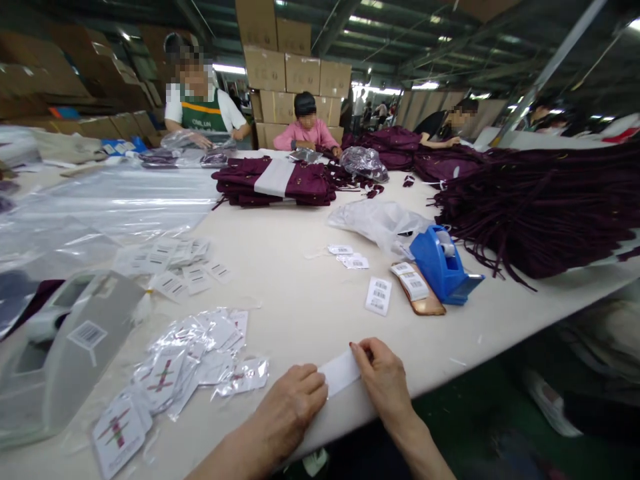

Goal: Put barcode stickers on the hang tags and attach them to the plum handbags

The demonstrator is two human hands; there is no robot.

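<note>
Near the table's front edge, a plain white strip [343, 373] is stretched between my two hands. My left hand [291, 408] has its fingers closed on the strip's left end. At the other end, my right hand [383, 375] pinches it between thumb and fingers. Whether it is paper or a label strip I cannot tell. To the left lies a heap of printed hang tags [165, 377] in clear plastic. A sheet of barcode stickers [379, 296] lies beyond my right hand, close to a barcode label roll [411, 281] on a copper-coloured phone [430, 305].
A blue tape dispenser [443, 267] stands at right, before dark purple garments [545, 207]. A grey dispenser [65, 360] stands at left, near barcode labels [183, 263]. Folded purple garments [240, 180] with a white band lie farther back. Co-workers [203, 113] work across the table.
</note>
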